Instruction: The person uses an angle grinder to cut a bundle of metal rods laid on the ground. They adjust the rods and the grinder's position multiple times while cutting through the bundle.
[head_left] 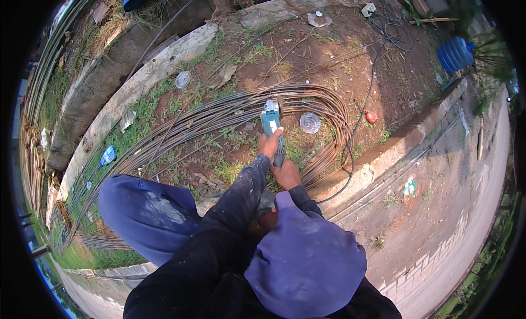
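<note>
Both my hands are closed on a teal angle grinder (271, 119). My left hand (269, 143) wraps its body behind the silver head. Farther back, my right hand (286, 175) grips the dark rear handle. The grinder's head and disc (280, 106) lie at a bent bundle of rusty steel rods (219, 108); whether the disc touches a rod I cannot tell. The bundle curves round in a loop on the right. A clear plastic lid (310, 123) lies inside the bend, just right of the grinder.
A black power cord (366, 113) runs to a white socket box (369, 10) at the back. A blue water jug (455, 54) stands far right. Concrete kerbs (378, 168) flank the soil. My bent knees (307, 253) are close by. A red wrapper (371, 117) lies near the cord.
</note>
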Tool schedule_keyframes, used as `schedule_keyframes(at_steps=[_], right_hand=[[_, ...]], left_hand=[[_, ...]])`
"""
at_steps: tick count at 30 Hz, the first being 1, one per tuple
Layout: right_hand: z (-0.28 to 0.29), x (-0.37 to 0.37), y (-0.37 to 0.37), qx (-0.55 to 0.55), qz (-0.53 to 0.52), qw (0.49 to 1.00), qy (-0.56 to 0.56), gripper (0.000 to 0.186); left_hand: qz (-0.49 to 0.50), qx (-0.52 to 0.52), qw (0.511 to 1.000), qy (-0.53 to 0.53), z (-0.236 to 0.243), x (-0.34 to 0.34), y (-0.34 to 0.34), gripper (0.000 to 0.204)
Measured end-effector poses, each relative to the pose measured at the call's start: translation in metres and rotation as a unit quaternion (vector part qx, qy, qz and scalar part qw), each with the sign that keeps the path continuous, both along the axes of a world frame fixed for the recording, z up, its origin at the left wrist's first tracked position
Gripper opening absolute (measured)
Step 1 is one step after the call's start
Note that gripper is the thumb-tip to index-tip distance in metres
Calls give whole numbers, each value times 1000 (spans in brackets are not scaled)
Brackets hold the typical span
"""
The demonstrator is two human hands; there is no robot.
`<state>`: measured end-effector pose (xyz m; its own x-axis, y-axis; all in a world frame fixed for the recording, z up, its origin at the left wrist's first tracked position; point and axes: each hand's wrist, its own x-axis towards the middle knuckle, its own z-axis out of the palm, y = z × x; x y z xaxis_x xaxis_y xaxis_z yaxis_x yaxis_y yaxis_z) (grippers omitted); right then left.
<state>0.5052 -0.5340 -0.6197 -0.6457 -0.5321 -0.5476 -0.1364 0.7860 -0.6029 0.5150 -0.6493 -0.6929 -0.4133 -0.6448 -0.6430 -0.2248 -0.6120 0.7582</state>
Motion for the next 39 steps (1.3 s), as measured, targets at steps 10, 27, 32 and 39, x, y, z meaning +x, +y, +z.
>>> schedule_keyframes(at_steps=[10,27,32,39], right_hand=[[0,-17,-20,-5,13,1000,-4,50],[-17,-13,-12,-30,16,998,47,43],[-13,-8,0,-18,19,999,19,44],[0,-4,1,9,16,1000,-11,46]], left_hand=[[3,-22,1000,-16,-7,-18,-22,45],[14,-11,1000,-15,10,-15,-14,43],[3,20,1000,-3,7,-7,-2,42],[25,18,1000,3,-4,-2,3,41]])
